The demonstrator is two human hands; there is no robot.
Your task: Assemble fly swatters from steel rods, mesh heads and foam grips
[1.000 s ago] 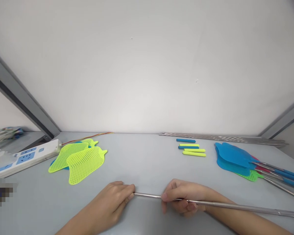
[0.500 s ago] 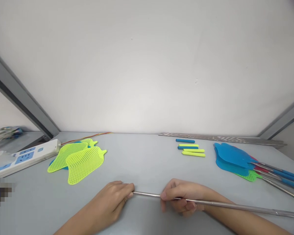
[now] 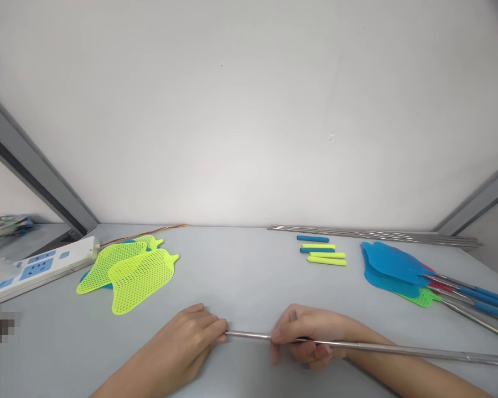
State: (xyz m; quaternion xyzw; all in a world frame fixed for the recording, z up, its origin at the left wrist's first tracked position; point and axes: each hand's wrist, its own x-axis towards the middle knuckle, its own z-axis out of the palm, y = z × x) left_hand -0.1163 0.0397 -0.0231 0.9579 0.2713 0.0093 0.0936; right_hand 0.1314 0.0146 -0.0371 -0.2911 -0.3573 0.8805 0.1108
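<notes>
A thin silver telescopic rod (image 3: pixel 249 335) lies crosswise in front of me, low over the grey table. My left hand (image 3: pixel 197 337) is closed round its thin left end, which the fingers hide. Farther along, my right hand (image 3: pixel 305 334) pinches the rod between thumb and fingers. From there the thicker sections run past my right forearm and out of view at the right edge. Left of my hands lie yellow-green perforated fly swatter heads (image 3: pixel 143 279), overlapping, with blue showing beneath them.
Blue and yellow handle sleeves (image 3: pixel 327 261) lie at the back, right of centre. Behind them, a bundle of metal rods (image 3: pixel 373 235) runs along the wall. Fly swatters with rods fitted (image 3: pixel 394 265) are piled at right. A white power strip (image 3: pixel 62 260) sits at left.
Both hands keep their hold on the rod, and the stretch between them has barely altered. The view has shifted very slightly.
</notes>
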